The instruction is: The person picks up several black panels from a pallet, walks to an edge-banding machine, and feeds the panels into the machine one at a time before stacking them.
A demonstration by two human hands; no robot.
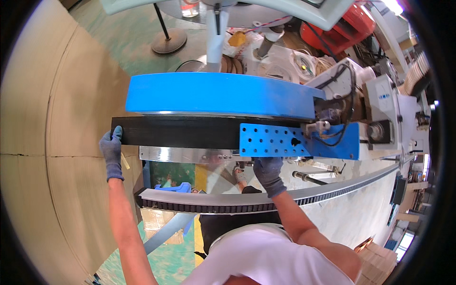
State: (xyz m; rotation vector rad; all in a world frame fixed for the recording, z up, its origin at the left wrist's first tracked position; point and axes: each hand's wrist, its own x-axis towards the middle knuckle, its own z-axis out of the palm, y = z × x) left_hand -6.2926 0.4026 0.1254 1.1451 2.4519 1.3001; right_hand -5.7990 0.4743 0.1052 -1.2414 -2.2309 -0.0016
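A long black board (180, 132) lies along the front of a machine, beside its long blue cover (218, 95). My left hand (111, 146), in a blue-grey work glove, grips the board's left end, with the thumb over its near corner. A blue plate with rows of holes (271, 139) covers the board's right part. My right hand (269, 171), gloved alike, reaches under the near edge of that plate, so its fingers are hidden. Below the board runs a shiny metal strip (185, 155) of the machine.
Between me and the machine runs a grey rail with a black ribbed roller track (213, 201). Tan panels (66, 123) stand at my left. Beyond the cover are a round metal stand base (169, 41) and coiled hoses (304, 64). A control box with cables (382, 99) stands right.
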